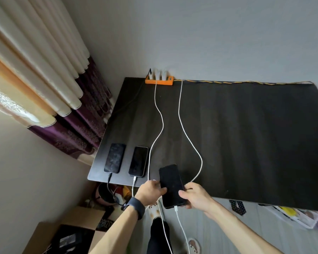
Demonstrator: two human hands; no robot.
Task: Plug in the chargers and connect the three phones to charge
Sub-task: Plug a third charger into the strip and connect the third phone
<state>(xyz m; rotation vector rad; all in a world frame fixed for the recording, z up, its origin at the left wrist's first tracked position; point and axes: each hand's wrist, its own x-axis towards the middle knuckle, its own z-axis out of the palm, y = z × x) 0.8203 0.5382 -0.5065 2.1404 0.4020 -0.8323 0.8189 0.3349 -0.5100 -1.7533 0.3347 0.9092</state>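
- Where the curtain (44, 92) hangs at far left, the black desk (246, 134) begins. A cardboard box (50, 233) sits on the floor below its near corner.
- Left phone (115, 158): flat on the desk, screen dark. A black cable (109, 180) is in its near end and drops over the edge.
- Middle phone (138, 161): just beside it, also flat, with a white plug (134, 180) seated in its near end.
- Power strip (159, 80): orange, at the back edge against the wall, with the chargers (164, 76) standing in it. Two white leads run forward from it; which feeds which phone I cannot trace.
- Left hand (152, 191), watch (136, 207) on the wrist: fingers curled onto the left long edge of the third phone (171, 184).
- Third phone: held tilted over the desk's near edge, screen up and dark, with a white cable (176, 210) in its bottom port.
- Right hand (195, 197): gripping the phone's lower right edge, thumb on the glass.
- Handling, as I judge it: a stiff, smooth slab, light enough for one hand but slippery, with breakable glass. Best held by the long edges, as here. The cable is limp and the plug joint is the weak point, so lay the phone down flat without dragging on the lead.
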